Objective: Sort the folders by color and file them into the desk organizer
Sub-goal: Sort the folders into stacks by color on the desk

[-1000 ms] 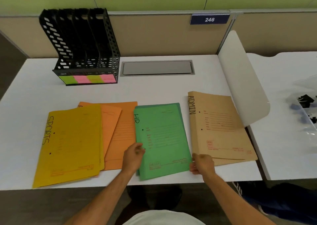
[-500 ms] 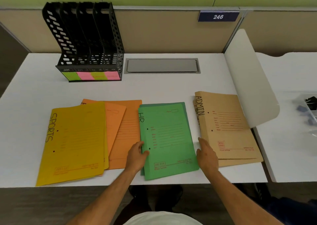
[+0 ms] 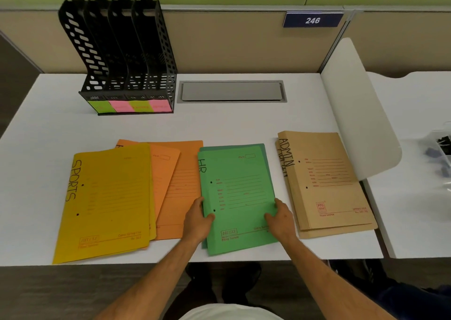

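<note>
Sorted by colour, nothing filed; desk organizer [image 3: 127,58] at eleven o'clock stands bare; both hands' grip, left hand [image 3: 198,218] and right hand [image 3: 280,218], pinches the green folders [image 3: 238,197] on the counter [image 3: 231,122].

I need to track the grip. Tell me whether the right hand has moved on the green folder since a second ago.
Yes. The right hand has slid from the bottom right corner of the green folder up its right edge, away from the desk's front edge.
</note>
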